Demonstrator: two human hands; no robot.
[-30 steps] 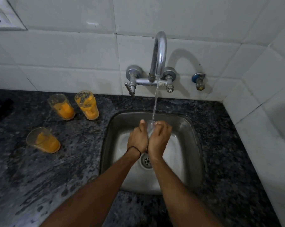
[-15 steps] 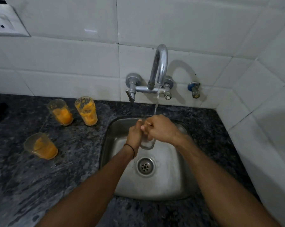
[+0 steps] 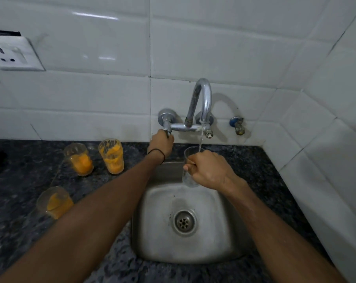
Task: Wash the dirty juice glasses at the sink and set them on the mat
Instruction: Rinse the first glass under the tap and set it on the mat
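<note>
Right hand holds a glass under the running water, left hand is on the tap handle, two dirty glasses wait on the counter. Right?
No: the head view shows three dirty glasses on the counter, not two. The right hand holding the glass under the water and left hand on the tap handle are correct.

A clear glass (image 3: 189, 176) is held upright over the back of the sink (image 3: 152, 231) by the right hand (image 3: 208, 170), its rim catching water (image 3: 201, 137). Three dirty glasses stand left of the sink, each streaked with orange pulp: the back-left glass (image 3: 79, 159) and the back-right glass (image 3: 111, 156) side by side, and the near glass (image 3: 54, 202) alone, farther left.
</note>
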